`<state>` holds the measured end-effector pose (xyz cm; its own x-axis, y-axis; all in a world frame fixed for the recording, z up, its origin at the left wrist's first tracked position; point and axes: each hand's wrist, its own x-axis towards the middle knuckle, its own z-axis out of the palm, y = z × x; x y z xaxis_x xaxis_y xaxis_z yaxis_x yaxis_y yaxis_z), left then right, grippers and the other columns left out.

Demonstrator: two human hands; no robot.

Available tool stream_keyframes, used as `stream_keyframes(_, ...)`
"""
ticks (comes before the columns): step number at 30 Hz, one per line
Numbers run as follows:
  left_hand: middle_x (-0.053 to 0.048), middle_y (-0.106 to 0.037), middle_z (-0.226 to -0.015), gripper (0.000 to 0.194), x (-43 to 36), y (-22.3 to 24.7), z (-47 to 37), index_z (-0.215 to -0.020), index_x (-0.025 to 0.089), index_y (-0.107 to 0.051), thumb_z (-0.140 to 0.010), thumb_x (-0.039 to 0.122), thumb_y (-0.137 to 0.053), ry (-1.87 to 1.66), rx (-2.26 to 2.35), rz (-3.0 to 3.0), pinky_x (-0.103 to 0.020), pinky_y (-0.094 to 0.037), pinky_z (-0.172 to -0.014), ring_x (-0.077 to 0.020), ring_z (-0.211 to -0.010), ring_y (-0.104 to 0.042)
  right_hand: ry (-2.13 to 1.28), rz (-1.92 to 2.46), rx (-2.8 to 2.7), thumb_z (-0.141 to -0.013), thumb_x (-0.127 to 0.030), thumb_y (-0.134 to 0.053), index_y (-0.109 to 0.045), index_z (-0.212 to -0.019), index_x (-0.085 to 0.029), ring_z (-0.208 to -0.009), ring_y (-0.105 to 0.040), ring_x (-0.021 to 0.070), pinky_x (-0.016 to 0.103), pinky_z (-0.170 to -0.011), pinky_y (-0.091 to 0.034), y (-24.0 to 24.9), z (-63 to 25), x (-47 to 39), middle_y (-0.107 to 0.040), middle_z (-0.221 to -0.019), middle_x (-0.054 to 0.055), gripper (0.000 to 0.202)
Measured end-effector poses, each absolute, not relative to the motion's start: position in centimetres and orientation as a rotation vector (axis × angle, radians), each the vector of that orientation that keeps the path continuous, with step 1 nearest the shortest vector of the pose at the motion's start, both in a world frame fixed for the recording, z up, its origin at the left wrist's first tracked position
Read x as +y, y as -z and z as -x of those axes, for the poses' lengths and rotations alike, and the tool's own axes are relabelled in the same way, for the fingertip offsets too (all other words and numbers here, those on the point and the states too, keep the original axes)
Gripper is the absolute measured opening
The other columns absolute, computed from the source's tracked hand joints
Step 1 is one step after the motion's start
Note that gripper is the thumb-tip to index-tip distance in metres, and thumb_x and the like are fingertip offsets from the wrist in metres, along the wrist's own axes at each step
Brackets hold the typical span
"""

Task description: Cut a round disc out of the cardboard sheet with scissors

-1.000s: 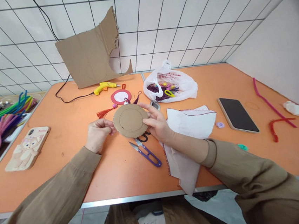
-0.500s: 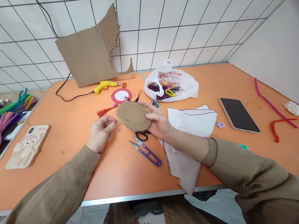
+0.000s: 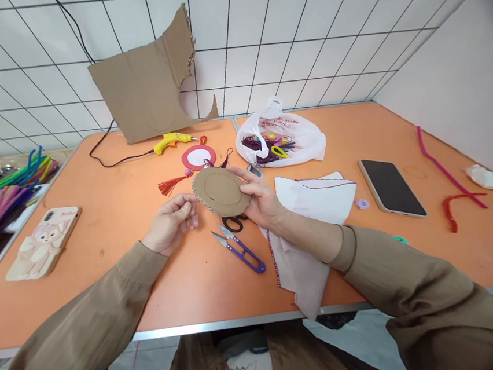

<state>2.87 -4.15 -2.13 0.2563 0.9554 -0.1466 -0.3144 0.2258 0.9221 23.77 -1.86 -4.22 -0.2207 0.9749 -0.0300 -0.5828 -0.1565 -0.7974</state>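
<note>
Gripping the cardboard disc [image 3: 220, 192] by its right edge, our right hand [image 3: 264, 202] has the thumb on the marked face and the fingers around the rim; disc is tilted, above the bench [image 3: 182, 293]. Our left hand [image 3: 168, 224] has loosely curled fingers near the opposite edge; we can't tell if a fingertip touches the rim or if something thin is pinched there. Main risk we see: support looks one-sided, so a looser pinch could let the disc tip or drop onto the black-handled scissors [image 3: 233, 225] just below. Squeezing too hard could crush the corrugated edge. Purple snips [image 3: 247, 256] lie with blades apart, pointing toward the hands, so a careless lowering of our left hand could mean a nick. Our right forearm [image 3: 315, 238] passes over the white cloth [image 3: 329, 201]; a sideways sweep could drag it and bunch the stitched border. Glue gun [image 3: 172, 141] lies beyond the disc, nozzle beside a small red loop [image 3: 203, 140]; can't tell if it's hot, but if so, it could scorch the loop. Snagging its cord [image 3: 118, 164] could shift it toward the red ring [image 3: 186, 157].
</note>
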Motion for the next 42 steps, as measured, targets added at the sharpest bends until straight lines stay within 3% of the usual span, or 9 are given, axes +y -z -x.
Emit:
stream_keyframes(3, -0.001, -0.062, -0.065, 0.022, -4.0, 2.2, -2.9, -0.073, 0.015, -0.068, -0.059, 0.021, -0.084, -1.055, 0.908, -0.949, -0.021, -0.045, -0.050, -0.0095, -0.054, -0.057, -1.657, 0.691, -0.819, -0.062, -0.021, -0.066, -0.061, -0.110, -0.024, -0.101, -0.066, 0.0256, 0.043, -0.083, -0.055, 4.3, -23.8, -1.8, -0.071, -0.110, 0.003, 0.047)
stream_keyframes(9, 0.001, -0.059, -0.055, 0.025, -3.9, 1.7, -2.4, -0.065, 0.014, -0.067, -0.055, 0.027, -0.086, -0.944, 1.032, -1.087, -0.018, -0.014, -0.032, -0.0018, -0.031, -0.031, -1.633, 0.685, -0.869, -0.063, -0.022, -0.064, -0.060, -0.111, -0.024, -0.095, -0.068, 0.0255, 0.042, -0.078, -0.056, 4.4, -23.8, -1.8, -0.073, -0.101, 0.003, 0.048)
stream_keyframes(18, 0.012, -0.031, -0.042, 0.036, -5.1, 1.3, -3.3, -0.071, 0.018, -0.058, -0.070, 0.047, -0.079, -0.945, 0.918, -1.131, -0.016, -0.015, -0.031, -0.0021, -0.030, -0.020, -1.614, 0.689, -0.852, -0.062, -0.022, -0.065, -0.061, -0.111, -0.023, -0.102, -0.067, 0.0277, 0.043, -0.079, -0.056, 4.5, -23.8, -1.8, -0.073, -0.107, 0.005, 0.049)
stream_keyframes(21, 0.007, -0.047, -0.039, 0.041, -5.0, 1.4, -3.0, -0.081, 0.018, -0.059, -0.075, 0.056, -0.072, -0.867, 0.919, -1.075, -0.017, -0.028, -0.032, -0.0081, -0.028, -0.042, -1.607, 0.681, -0.845, -0.062, -0.022, -0.065, -0.061, -0.110, -0.023, -0.100, -0.068, 0.0268, 0.042, -0.081, -0.056, 4.3, -23.7, -1.9, -0.073, -0.108, 0.004, 0.048)
stream_keyframes(24, -0.011, -0.074, -0.067, 0.059, -4.7, 1.5, -2.7, -0.100, 0.017, -0.062, -0.074, 0.069, -0.063, -0.778, 0.888, -0.931, -0.024, -0.047, -0.041, -0.0238, -0.055, -0.071, -1.604, 0.680, -0.831, -0.062, -0.020, -0.066, -0.061, -0.109, -0.022, -0.098, -0.068, 0.0264, 0.042, -0.081, -0.055, 4.1, -23.7, -2.0, -0.074, -0.105, 0.004, 0.047)
stream_keyframes(30, -0.017, -0.077, -0.095, 0.053, -4.3, 1.8, -2.5, -0.101, 0.011, -0.067, -0.074, 0.057, -0.073, -0.713, 0.820, -0.867, -0.031, -0.058, -0.060, -0.0262, -0.074, -0.075, -1.588, 0.681, -0.823, -0.062, -0.020, -0.065, -0.061, -0.111, -0.021, -0.102, -0.067, 0.0267, 0.042, -0.086, -0.053, 4.1, -23.7, -2.0, -0.074, -0.103, 0.004, 0.049)
stream_keyframes(34, -0.004, -0.072, -0.065, 0.034, -4.6, 2.0, -2.8, -0.075, 0.013, -0.066, -0.057, 0.028, -0.090, -0.807, 0.992, -1.038, -0.017, -0.044, -0.040, -0.0091, -0.043, -0.059, -1.584, 0.697, -0.851, -0.062, -0.022, -0.065, -0.060, -0.110, -0.021, -0.102, -0.066, 0.0271, 0.043, -0.086, -0.052, 4.2, -23.7, -1.9, -0.074, -0.104, 0.005, 0.048)
stream_keyframes(38, 0.008, -0.044, -0.037, 0.039, -5.1, 1.4, -3.1, -0.066, 0.014, -0.061, -0.068, 0.048, -0.081, -0.909, 1.033, -1.140, -0.015, -0.017, -0.030, -0.0012, -0.027, -0.028, -1.535, 0.709, -0.939, -0.063, -0.024, -0.065, -0.058, -0.113, -0.021, -0.094, -0.067, 0.0240, 0.039, -0.083, -0.052, 4.1, -23.7, -2.0, -0.074, -0.097, 0.004, 0.051)
stream_keyframes(42, 0.006, -0.041, -0.036, 0.056, -5.0, 0.9, -2.9, -0.065, 0.015, -0.061, -0.070, 0.070, -0.067, -0.951, 0.973, -1.069, -0.016, -0.025, -0.031, -0.0044, -0.030, -0.037, -1.469, 0.729, -1.027, -0.065, -0.024, -0.066, -0.056, -0.117, -0.021, -0.084, -0.066, 0.0188, 0.032, -0.074, -0.052, 3.9, -23.7, -2.2, -0.073, -0.092, 0.002, 0.053)
